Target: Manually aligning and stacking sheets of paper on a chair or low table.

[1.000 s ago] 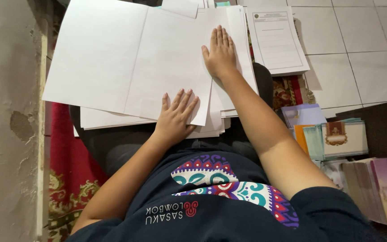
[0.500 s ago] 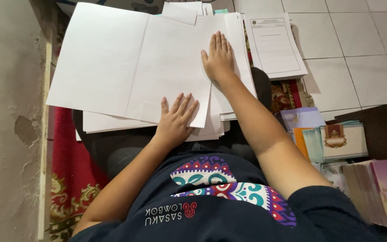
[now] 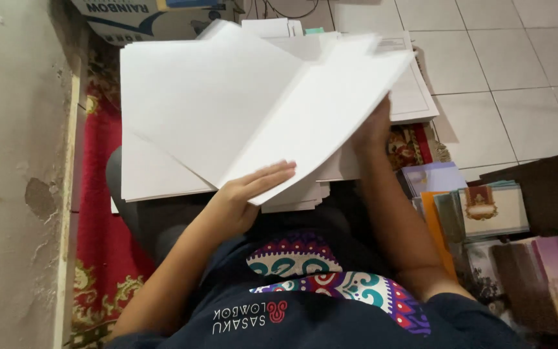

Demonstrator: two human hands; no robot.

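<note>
From my remote station I log the following. A second ago both hands lay flat on white sheets spread across the lap; half a second ago they were much the same. Now the large white sheet [image 3: 305, 123] is lifted and tilted, its far edge raised toward the camera, fanned over a second white sheet [image 3: 188, 97] beneath it.

The left hand [image 3: 247, 194] sits at the lifted sheet's near lower corner, fingers extended along its underside, thumb hidden; I judge it to be supporting or pinching the sheet there, but the pinch itself is not visible. The right hand [image 3: 372, 126] has gone behind the sheet's right edge; only the back of it and the wrist show. It appears to carry that edge, yet I cannot tell whether its fingers are closed on the paper.

The paper stack [image 3: 156, 181] remains on the lap under the raised sheets. A printed form [image 3: 411, 97] lies beyond, partly over the tiled floor [image 3: 511, 77]. A cardboard box [image 3: 156, 16] stands at the top, a red patterned rug [image 3: 95, 213] along the wall on the left, and stacks of coloured cards [image 3: 479, 207] on the right.

Finding: the work has passed from pressing sheets flat to raising one off the pile; the sheet is airborne, held at two edges.
</note>
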